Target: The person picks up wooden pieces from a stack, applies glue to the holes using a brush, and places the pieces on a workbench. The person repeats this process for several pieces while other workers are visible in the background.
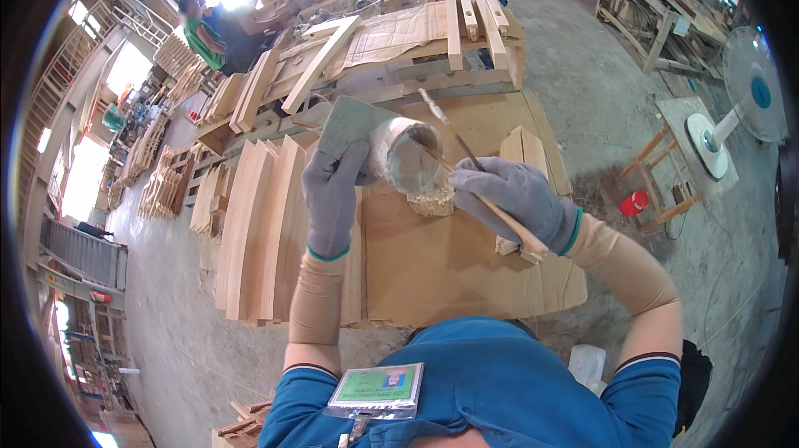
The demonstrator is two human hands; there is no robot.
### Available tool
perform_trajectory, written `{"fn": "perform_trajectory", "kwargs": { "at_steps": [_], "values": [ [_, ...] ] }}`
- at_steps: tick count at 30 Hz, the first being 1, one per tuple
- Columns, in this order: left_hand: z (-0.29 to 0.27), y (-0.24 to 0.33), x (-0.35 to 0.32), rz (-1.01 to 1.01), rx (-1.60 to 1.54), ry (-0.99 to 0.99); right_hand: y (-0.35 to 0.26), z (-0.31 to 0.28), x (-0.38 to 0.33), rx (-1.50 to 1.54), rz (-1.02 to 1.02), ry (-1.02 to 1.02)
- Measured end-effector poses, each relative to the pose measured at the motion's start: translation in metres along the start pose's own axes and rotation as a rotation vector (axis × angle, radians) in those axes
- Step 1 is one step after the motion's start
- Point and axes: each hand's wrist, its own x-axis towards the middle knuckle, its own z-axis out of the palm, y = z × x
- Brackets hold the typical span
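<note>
My left hand point(333, 198), in a grey glove, is closed on a whitish, crusted pot point(389, 148), its open mouth tilted toward me. A flat grey-green plate point(345, 123) lies against the pot's far left side under my thumb; whether the two are joined I cannot tell. My gloved right hand point(512, 194) is closed round a wooden stick point(523, 233), whose far end reaches into the pot's mouth. A thin brush point(449, 126) with a pale tip also sticks out from these fingers, pointing up and away. Below the pot is a crusted, yellowish lump point(431, 202).
Cardboard point(416, 281) covers the work surface. Long wooden pieces point(262, 231) stand side by side at left; short wooden blocks point(524, 148) lie at right. Beyond is another bench point(399, 73) with timber, and people working. A fan point(707, 144) stands on a stool at right.
</note>
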Motion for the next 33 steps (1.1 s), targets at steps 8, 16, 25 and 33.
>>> {"fn": "perform_trajectory", "kwargs": {
  "at_steps": [8,16,25,33],
  "values": [
    [0.026,-0.019,-0.025,0.313,0.039,0.228,-0.021,0.034,-0.015,0.977,0.669,0.555],
    [0.005,0.033,-0.006,-0.002,0.085,-0.109,-0.009,-0.005,0.021,0.655,0.288,0.317],
    [-0.018,0.046,0.034,-0.073,0.320,-0.624,-0.076,-0.010,0.044,-0.381,-0.479,-0.313],
    [-0.021,0.073,0.040,-0.203,0.103,-0.630,-0.072,-0.051,0.054,-0.060,-0.340,-0.351]
  ]
}}
